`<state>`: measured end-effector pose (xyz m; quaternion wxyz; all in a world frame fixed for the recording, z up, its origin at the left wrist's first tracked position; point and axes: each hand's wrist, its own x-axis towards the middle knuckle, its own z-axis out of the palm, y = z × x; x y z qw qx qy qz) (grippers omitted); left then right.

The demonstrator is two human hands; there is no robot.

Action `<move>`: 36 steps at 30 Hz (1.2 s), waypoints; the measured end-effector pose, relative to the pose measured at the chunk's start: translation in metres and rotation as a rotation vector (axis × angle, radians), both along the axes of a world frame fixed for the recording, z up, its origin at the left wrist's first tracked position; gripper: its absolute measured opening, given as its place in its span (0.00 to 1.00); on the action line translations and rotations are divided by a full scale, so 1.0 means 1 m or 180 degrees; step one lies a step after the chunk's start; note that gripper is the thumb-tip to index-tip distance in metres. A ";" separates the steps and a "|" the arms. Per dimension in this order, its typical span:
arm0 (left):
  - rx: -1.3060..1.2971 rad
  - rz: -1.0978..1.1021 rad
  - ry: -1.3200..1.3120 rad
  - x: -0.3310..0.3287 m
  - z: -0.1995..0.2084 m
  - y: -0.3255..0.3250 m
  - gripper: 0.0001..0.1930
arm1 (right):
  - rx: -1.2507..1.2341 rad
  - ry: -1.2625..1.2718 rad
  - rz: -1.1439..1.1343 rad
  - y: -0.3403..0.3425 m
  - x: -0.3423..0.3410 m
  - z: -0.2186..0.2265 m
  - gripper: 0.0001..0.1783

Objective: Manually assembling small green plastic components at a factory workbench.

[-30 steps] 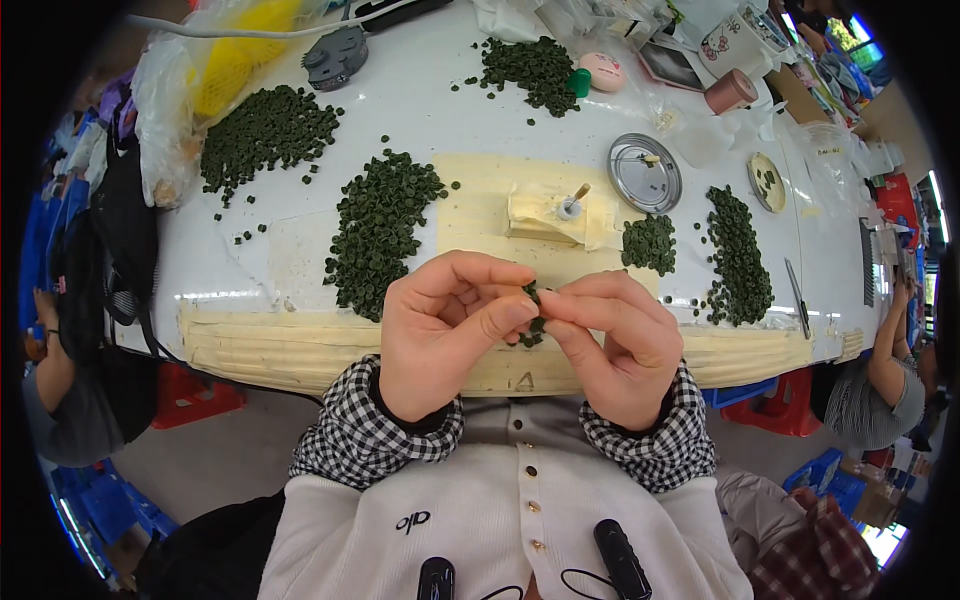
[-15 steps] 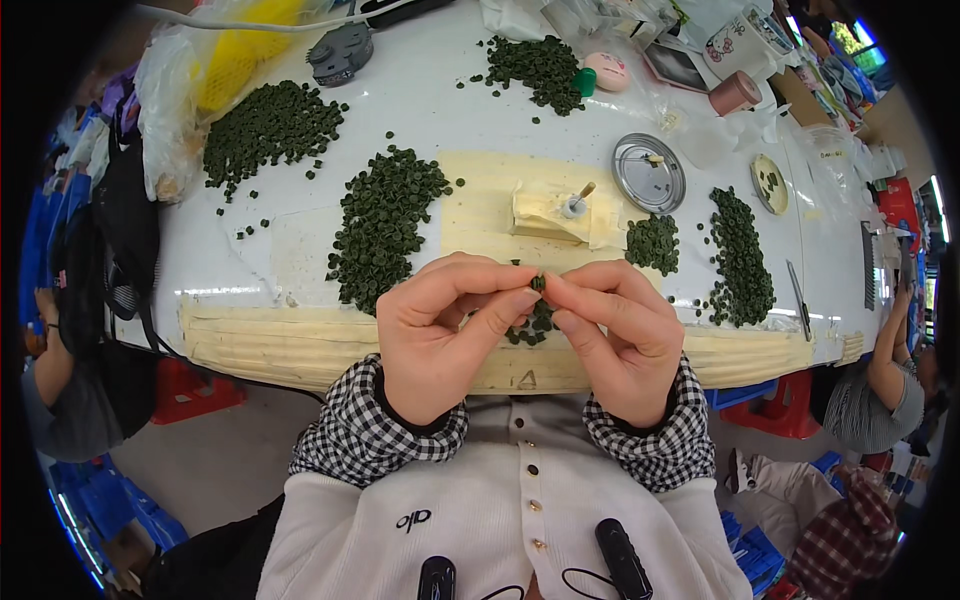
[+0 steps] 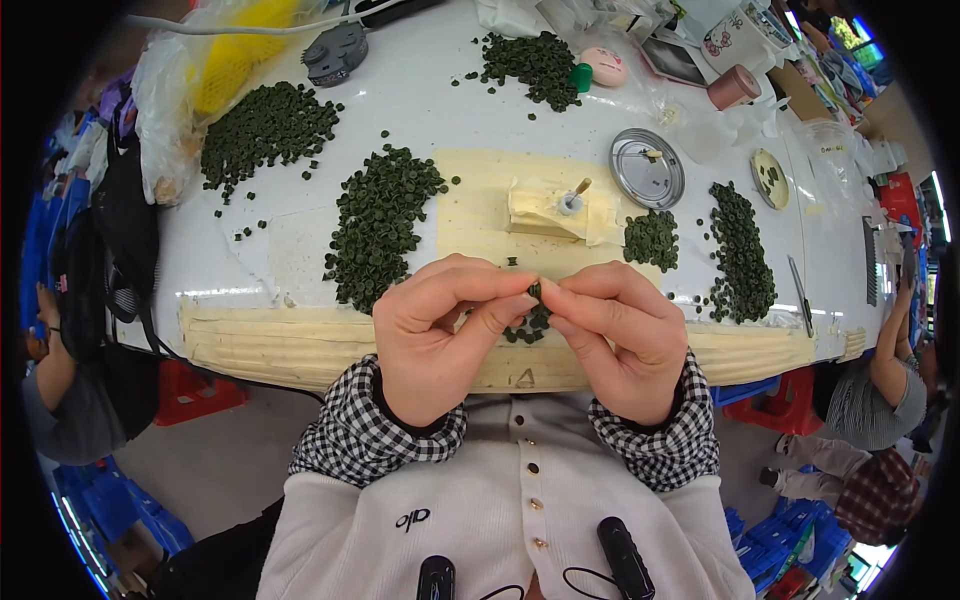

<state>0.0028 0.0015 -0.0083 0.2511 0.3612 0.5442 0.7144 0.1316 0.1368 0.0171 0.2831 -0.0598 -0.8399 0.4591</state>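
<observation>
Between the fingertips of my two hands sits a small dark green round piece point(image 3: 535, 291). My left hand point(image 3: 440, 325) pinches it from the left with thumb and forefinger, and my right hand point(image 3: 625, 335) grips it from the right. Partly hidden behind my fingers, a few loose green pieces point(image 3: 527, 328) lie on the taped table edge. Left of my hands spreads a large pile of green pieces point(image 3: 375, 225). Beyond my fingertips stands a tape-wrapped block point(image 3: 550, 215) with a small white nozzle and a stick in it.
More green pieces form piles at the far left point(image 3: 265, 135), the back point(image 3: 535, 65) and the right point(image 3: 740, 255). A round metal lid point(image 3: 647, 168), a shallow dish point(image 3: 769, 180) and tweezers point(image 3: 800, 295) lie to the right. People sit at both sides.
My hands stay together at nearly the same spot, the right one shifting slightly. The green piece has turned a little between my fingertips. A person at the lower right has moved.
</observation>
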 end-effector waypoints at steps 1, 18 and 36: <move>-0.0035 0.0005 0.0096 -0.001 0.000 0.000 0.10 | 0.0071 0.0022 -0.0019 0.000 0.000 0.000 0.17; -0.0164 0.0197 -0.0240 0.003 0.007 0.000 0.09 | 0.0892 -0.0256 -0.0850 0.049 -0.037 0.011 0.07; -0.0147 0.0130 -0.0185 0.003 0.005 0.001 0.09 | -0.0233 0.0022 0.0490 0.021 -0.020 0.027 0.10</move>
